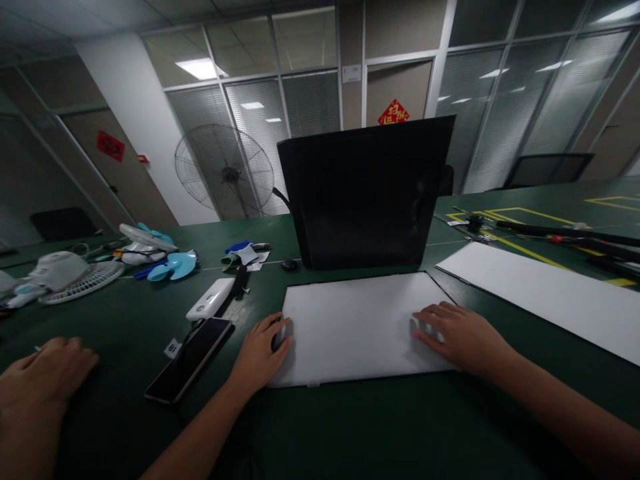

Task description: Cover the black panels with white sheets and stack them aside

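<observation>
A flat white panel [353, 333] with thin dark edges lies on the green table in front of me. My left hand [263, 350] is at its left edge, thumb and fingers curled over the rim. At the opposite edge, my right hand [447, 333] grips the panel with fingers bent over its white face. What the undersides of both hands touch is partly hidden. Just behind the panel stands a large black screen panel [370, 193], upright and leaning slightly.
Another person's hand [55, 373] rests at the far left. Nearby lie a smartphone [190, 360], a white power bank [211, 299] and fan parts [173, 265]. A second white panel [540, 293] lies to the right, near black cables [575, 237]. A black mouse [289, 265] sits behind.
</observation>
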Tool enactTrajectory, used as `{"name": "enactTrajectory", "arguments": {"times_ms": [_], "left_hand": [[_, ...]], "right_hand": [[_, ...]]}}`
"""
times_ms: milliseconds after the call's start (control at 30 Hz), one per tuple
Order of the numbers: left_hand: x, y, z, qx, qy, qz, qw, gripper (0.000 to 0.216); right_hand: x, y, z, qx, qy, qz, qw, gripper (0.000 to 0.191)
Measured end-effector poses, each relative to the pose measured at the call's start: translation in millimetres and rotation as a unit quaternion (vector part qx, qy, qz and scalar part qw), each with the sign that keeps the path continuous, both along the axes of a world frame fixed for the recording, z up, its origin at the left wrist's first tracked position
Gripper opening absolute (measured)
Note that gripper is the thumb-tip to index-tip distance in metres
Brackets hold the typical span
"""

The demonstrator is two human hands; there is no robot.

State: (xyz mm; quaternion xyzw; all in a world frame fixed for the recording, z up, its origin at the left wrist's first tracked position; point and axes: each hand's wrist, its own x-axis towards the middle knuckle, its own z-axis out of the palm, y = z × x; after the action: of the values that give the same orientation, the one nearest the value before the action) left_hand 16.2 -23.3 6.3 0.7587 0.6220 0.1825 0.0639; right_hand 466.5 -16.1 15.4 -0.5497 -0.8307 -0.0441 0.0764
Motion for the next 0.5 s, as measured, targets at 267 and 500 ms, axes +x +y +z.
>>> {"name": "enactTrajectory", "arguments": {"times_ms": [267, 500], "left_hand": [[-2, 4, -5.9, -0.001, 0.005, 0.006, 1.000, 0.053], [-1, 4, -6.7, -0.006, 0.002, 0.030, 1.000, 0.054]], "right_hand": [[141, 51, -31.6, 0.083, -0.011, -0.226, 0.970, 0.069], [187, 49, -34.7, -0.026, 0.036, -0.330, 0.943, 0.070]]}}
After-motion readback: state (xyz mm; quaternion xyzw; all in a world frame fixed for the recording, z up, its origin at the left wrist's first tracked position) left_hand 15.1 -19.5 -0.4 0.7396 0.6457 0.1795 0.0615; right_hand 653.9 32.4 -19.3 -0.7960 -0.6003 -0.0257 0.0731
